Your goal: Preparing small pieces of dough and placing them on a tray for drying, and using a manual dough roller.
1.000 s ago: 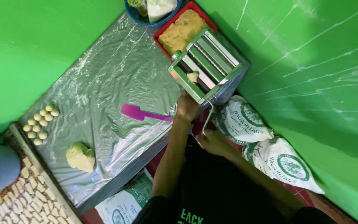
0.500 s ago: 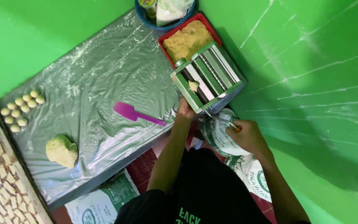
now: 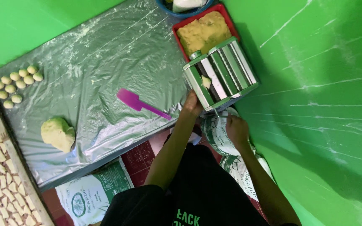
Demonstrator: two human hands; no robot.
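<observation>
Left hand (image 3: 191,105) is resting against the near end of the dough roller (image 3: 221,74), fingers curled on its metal frame. Right hand (image 3: 236,129) is closing around the thin crank handle (image 3: 218,114) below the machine. The roller, ribbed shiny steel with green sides, is sitting at the counter (image 3: 105,62) edge, long axis running diagonally across the view. A small dough scrap (image 3: 206,81) is lying in its slot. Foil-like sheeting is covering the counter; a purple spatula (image 3: 141,103) is lying just beside the left hand.
</observation>
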